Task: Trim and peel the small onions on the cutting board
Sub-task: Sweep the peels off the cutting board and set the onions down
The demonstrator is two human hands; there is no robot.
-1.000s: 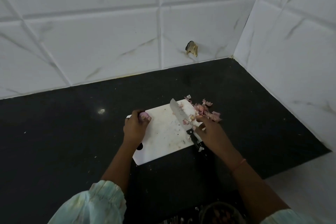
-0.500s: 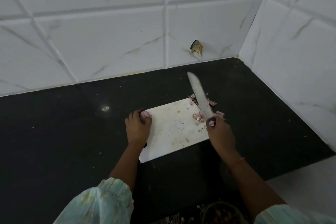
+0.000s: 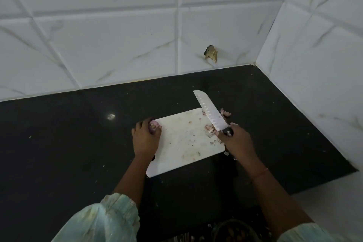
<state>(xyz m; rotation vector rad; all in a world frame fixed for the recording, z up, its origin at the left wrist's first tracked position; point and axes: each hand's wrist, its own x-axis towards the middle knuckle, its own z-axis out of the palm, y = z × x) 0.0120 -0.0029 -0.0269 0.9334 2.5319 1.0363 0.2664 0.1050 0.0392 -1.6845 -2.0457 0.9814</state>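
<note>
A white cutting board (image 3: 182, 141) lies at an angle on a black countertop (image 3: 59, 143) and serves as the reference for everything else. At the board's far left corner, the left hand (image 3: 145, 137) curls its fingers around a small purple onion (image 3: 153, 126), pinning it against the board's edge; only part of the onion shows between the fingertips. At the board's right edge, the right hand (image 3: 236, 141) wraps its fingers tightly round the dark handle of a knife (image 3: 211, 113). The blade, dimpled along its length, slants up and away from the handle, crossing above the board's far right corner with its tip over the countertop beyond. Just under the blade's heel, on the board's right side, sits a small clump of pinkish onion peels (image 3: 209, 129); more peel scraps (image 3: 225, 113) lie on the counter just past the board's far right corner. Small flecks and smears dot the board's surface.

Beyond the board, white marble-patterned wall tiles (image 3: 117, 45) meet in a corner, and one tile carries a broken brown chip (image 3: 211, 56). Nearer than the board, at the bottom edge of the view, sits the rim of a dark bowl (image 3: 233, 228), its contents unclear. Both arms wear pale green sleeves (image 3: 102, 220). No brand, label or writing can be read on the knife, board or anything else.
</note>
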